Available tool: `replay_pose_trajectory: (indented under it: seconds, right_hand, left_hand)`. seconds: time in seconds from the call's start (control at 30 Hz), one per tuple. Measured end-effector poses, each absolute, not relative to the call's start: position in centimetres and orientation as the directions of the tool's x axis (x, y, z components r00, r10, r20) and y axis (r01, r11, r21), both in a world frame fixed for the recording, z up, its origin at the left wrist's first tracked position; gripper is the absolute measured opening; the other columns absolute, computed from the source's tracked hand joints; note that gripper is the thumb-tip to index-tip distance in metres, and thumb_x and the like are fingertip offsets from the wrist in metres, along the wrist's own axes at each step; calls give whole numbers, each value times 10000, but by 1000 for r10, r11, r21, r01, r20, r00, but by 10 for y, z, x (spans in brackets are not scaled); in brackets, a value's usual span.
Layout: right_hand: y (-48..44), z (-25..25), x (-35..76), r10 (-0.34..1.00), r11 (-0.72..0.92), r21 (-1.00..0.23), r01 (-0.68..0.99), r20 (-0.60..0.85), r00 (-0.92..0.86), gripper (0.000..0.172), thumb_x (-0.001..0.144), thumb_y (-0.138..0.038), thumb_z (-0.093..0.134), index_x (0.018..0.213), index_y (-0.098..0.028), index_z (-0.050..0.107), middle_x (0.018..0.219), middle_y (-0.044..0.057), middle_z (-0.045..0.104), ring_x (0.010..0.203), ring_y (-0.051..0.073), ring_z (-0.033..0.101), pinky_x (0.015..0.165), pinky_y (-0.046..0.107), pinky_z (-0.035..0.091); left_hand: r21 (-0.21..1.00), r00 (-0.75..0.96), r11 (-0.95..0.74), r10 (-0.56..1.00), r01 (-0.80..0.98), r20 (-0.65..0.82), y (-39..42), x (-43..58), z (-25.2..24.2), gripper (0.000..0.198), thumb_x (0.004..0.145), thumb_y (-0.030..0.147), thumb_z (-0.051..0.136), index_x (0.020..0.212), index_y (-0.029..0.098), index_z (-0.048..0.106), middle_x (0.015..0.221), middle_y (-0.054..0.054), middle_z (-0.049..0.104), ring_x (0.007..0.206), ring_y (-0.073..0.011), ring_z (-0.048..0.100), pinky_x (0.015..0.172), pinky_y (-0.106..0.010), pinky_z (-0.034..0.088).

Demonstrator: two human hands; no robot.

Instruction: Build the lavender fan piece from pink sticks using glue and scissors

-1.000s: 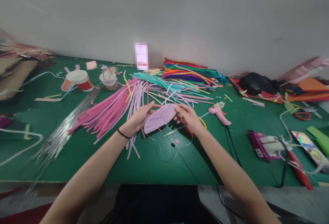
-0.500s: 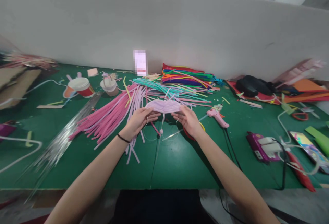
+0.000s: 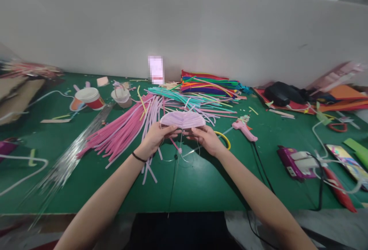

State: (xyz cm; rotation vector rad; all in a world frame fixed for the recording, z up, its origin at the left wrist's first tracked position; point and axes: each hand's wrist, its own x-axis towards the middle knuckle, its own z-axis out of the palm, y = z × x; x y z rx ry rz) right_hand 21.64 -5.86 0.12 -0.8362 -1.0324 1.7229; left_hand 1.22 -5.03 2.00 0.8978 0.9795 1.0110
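pleated lilac fan (image 3: 183,120): we held it raised off the green table (image 3: 201,181), well to the left of the glue gun (image 3: 243,126), with the arched edge up and the gathered lower edge between our two hands.
left hand (image 3: 155,137): the hand farther from the glue gun. It was closed in a pinch on the fan's lower left corner, with the thumb over the front.
right hand (image 3: 205,139): the hand nearer the glue gun. It was pinched on the lower right corner, with the fingers curled beneath.
thread (image 3: 172,157): thin, pale loops hung under the fan with a small pink bead (image 3: 179,151), left of the glue gun and closer to us.
handling: we judged the fan light and soft. Its pleats looked easy to crush or splay, so fingertips at the gathered lower edge seemed the safest hold — not the open arch. The thread looked fine enough to snag.
around: pink pipe cleaners (image 3: 123,127) lay spread much farther left of the glue gun, and a yellow ring (image 3: 222,138) lay just left of it, beside our right wrist.
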Motion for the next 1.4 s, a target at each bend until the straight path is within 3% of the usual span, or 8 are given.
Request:
replay_pose_trajectory:
  seconds: [0.23,0.43,0.57,0.7,0.83,0.93,1.03,1.4]
  right_hand:
    - [-60,0,213,950,-207,-903,-376,-94,-297,289,733,-327,776,980,-192,715,958,55,750,845,188,723,763,286,568]
    - [-62,2,214,944,-217,-894,-392,-90,-317,323,729,-320,764,1020,-197,699,950,52,746,821,195,722,745,299,570]
    - [-61,9,221,952,-216,-894,-393,-103,-287,331,759,-387,717,1034,-206,680,946,49,730,779,195,697,646,306,576]
    - [-61,15,228,977,-127,-941,-314,-64,-202,410,696,-331,777,1081,-253,659,982,13,685,730,156,641,556,260,549]
    - [-66,18,231,982,-12,-975,-223,30,-186,374,692,-309,780,1029,-243,630,885,-5,640,678,124,579,557,226,485]
    - [-71,19,232,957,-37,-978,-205,24,-287,336,707,-301,767,970,-239,569,760,-38,582,594,90,511,529,196,404]
    - [-74,21,233,939,-84,-977,-198,-11,-344,354,712,-324,754,971,-246,525,741,-49,548,553,83,474,500,191,360]
    - [-74,19,232,945,-111,-983,-144,-60,-321,365,699,-372,746,954,-266,507,759,-39,561,566,110,492,519,219,379]
  left_hand:
    - [919,240,299,941,-258,-238,-50,15,21,306,712,262,803,953,103,701,903,-122,761,801,-204,740,672,-209,592]
    - [941,185,169,976,-294,-118,-50,14,22,378,780,346,732,1098,157,651,955,-82,752,806,-199,731,661,-254,598]
    - [968,204,83,978,-236,-34,-54,12,24,392,758,375,745,1072,152,675,1005,-91,739,870,-228,709,664,-272,596]
    - [983,226,40,974,-182,2,-59,14,29,373,739,357,760,1035,143,685,995,-90,727,879,-225,686,665,-274,589]
    - [977,172,-32,983,-210,69,-63,15,36,422,712,290,782,1091,170,638,887,-38,706,757,-165,665,623,-241,565]
    - [972,162,-79,980,-222,117,-65,14,40,382,713,262,780,1043,183,604,743,13,661,631,-118,627,600,-209,526]
    - [972,163,-100,977,-211,136,-66,13,41,334,702,253,783,964,184,588,746,19,651,611,-104,612,590,-195,493]
    - [990,137,-89,985,-111,104,-65,13,38,338,716,269,768,951,227,528,646,55,616,524,-100,582,499,-181,420]
